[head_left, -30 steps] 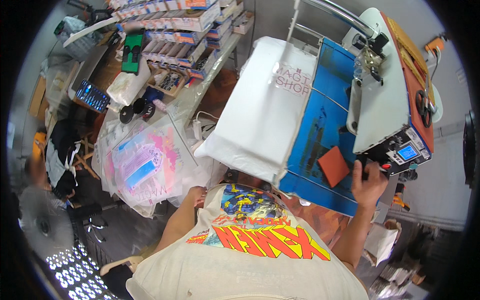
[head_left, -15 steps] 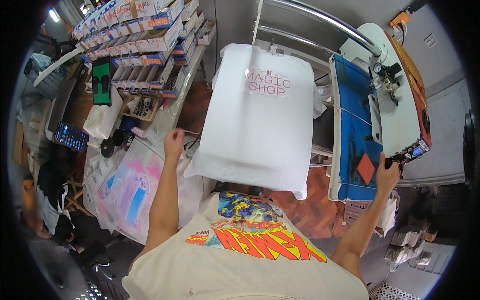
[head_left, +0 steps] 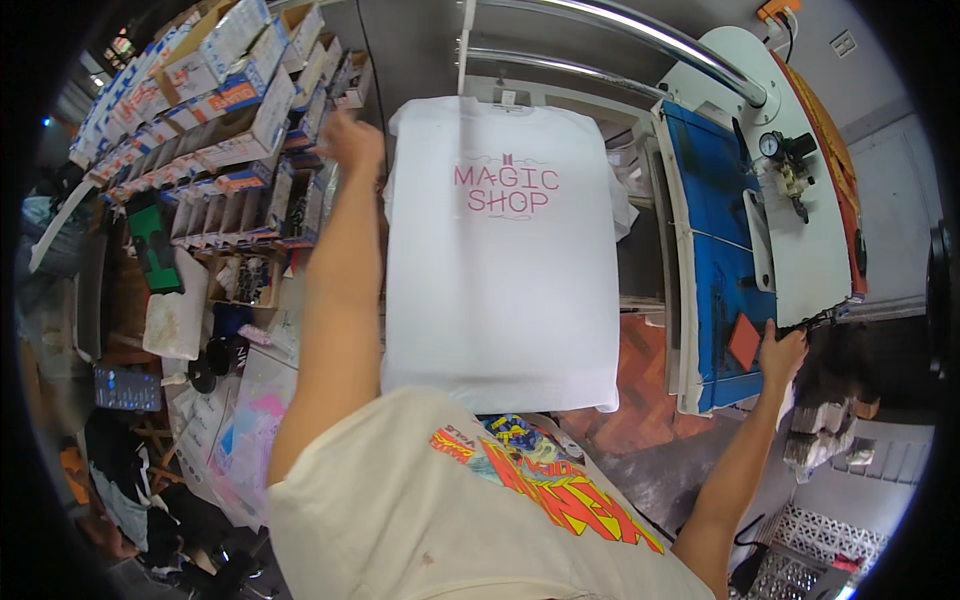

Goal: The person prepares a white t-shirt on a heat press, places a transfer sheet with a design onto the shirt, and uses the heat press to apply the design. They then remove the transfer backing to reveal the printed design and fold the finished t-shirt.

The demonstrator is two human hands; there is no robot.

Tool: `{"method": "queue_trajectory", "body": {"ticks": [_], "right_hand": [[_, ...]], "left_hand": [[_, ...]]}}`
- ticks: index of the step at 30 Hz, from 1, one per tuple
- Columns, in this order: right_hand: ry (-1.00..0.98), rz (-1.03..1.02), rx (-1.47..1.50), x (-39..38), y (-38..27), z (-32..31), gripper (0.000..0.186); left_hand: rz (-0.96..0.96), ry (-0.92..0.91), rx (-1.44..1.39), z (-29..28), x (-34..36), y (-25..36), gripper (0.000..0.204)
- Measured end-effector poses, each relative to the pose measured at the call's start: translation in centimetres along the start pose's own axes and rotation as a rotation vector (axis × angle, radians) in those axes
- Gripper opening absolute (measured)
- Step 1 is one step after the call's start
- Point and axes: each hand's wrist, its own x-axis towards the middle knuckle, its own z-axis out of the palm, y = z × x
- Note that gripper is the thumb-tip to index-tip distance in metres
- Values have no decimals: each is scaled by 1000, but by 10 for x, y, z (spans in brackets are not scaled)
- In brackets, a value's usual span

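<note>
A white T-shirt point(head_left: 500, 300) with a pink print on its chest lies flat on a press platen in the middle of the head view. My left hand point(head_left: 350, 140) is stretched far forward to the shirt's upper left corner, by its sleeve; it is blurred, so its grip is unclear. My right hand point(head_left: 780, 350) is closed on the near corner of the press head point(head_left: 715, 230), which is swung off to the right with its blue underside showing. A small orange-red square pad point(head_left: 743, 342) sits on that blue face just left of my right hand.
Shelves of small boxes point(head_left: 220, 110) stand at the left, close to my left arm. Chrome bars point(head_left: 620, 30) cross above the shirt. A pressure gauge point(head_left: 770, 145) sits on the press head. Printed sheets point(head_left: 245, 430) lie low at the left.
The press head has swung further right, off the shirt, with my right hand on it. My left hand has travelled from the shirt's lower left side up to its top left corner.
</note>
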Motion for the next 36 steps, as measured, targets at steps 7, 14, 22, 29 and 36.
{"method": "queue_trajectory", "body": {"ticks": [7,14,22,29,36], "right_hand": [[47,-31,-8,13,1,15,63],[154,126,-102,-13,-83,-43,56],[-909,-226,1545,-27,-274,-107,44],[-542,-858,1161,-89,-68,-338,36],[-506,-1537,954,-112,150,-348,40]], "left_hand": [[-863,-997,-885,46,23,-44,72],[384,50,-576,-7,-10,-5,15],[1685,74,-929,-241,-222,191,13],[875,-361,-929,-230,-271,247,75],[1114,-1396,-1248,-284,-438,317,40]]}}
